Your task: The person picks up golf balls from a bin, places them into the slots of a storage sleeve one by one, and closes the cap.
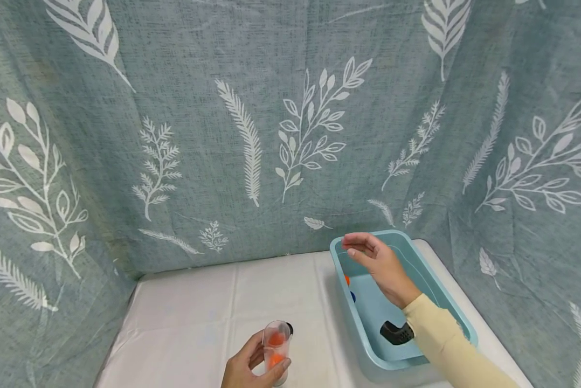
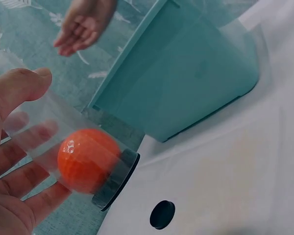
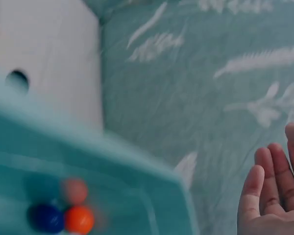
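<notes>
My left hand (image 1: 256, 362) grips a clear plastic tube (image 1: 269, 351), its fingers behind and its thumb across the front. Inside sits an orange ball (image 2: 88, 160), close to the dark cap (image 2: 116, 180) that closes the tube's lower end. A loose black cap (image 2: 162, 214) lies on the white table just beyond the tube. Over the far left part of a teal bin (image 1: 360, 337) hangs my right hand (image 1: 380, 265), fingers loosely bent and holding nothing. An orange ball (image 3: 79, 219) and a blue ball (image 3: 48, 218) lie against each other inside the bin.
The bin's raised rim (image 1: 344, 293) runs along the right side of the white table (image 1: 188, 318). A black perforated piece (image 1: 396, 333) shows beside the right sleeve (image 1: 448, 337). Grey-green leaf-patterned cloth (image 1: 198, 161) hangs behind the table and at both sides.
</notes>
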A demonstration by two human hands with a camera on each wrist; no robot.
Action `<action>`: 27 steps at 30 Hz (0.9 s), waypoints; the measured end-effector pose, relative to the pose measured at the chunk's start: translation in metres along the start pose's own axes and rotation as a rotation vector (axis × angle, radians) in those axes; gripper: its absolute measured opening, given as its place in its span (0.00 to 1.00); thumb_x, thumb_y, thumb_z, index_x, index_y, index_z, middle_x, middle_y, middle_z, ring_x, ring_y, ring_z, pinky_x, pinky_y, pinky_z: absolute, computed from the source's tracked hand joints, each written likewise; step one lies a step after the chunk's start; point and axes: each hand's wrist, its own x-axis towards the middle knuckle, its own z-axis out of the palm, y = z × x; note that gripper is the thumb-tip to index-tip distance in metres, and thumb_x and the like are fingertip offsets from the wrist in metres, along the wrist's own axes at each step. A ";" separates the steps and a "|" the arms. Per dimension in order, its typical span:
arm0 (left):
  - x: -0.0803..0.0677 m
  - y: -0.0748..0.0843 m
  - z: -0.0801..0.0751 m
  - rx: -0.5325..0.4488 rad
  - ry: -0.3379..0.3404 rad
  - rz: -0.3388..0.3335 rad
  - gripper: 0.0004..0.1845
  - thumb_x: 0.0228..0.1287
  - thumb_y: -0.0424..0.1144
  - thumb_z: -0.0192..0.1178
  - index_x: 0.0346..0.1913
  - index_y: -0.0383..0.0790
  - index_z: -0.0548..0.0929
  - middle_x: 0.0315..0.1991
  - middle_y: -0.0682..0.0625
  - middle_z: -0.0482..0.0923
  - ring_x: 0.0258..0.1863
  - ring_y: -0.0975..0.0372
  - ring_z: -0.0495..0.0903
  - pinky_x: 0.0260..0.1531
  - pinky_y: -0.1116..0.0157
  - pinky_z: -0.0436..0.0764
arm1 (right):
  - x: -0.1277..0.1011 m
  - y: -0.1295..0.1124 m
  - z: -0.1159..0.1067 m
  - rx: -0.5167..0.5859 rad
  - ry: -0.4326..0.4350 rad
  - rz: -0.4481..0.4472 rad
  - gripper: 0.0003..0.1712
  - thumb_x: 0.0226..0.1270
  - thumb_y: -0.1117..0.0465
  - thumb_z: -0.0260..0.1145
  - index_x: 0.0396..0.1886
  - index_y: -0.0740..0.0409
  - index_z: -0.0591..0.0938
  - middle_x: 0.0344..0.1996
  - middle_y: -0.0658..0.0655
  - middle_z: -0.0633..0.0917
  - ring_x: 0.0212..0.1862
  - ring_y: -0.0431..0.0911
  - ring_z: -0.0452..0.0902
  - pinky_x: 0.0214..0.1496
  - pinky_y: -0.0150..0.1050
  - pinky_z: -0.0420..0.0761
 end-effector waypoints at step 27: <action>-0.004 -0.017 -0.012 0.028 0.021 -0.007 0.32 0.52 0.45 0.79 0.59 0.38 0.81 0.44 0.47 0.87 0.42 0.65 0.87 0.45 0.71 0.84 | 0.010 0.116 -0.043 -0.331 0.030 0.469 0.32 0.65 0.62 0.74 0.63 0.71 0.73 0.57 0.69 0.79 0.55 0.55 0.79 0.63 0.61 0.74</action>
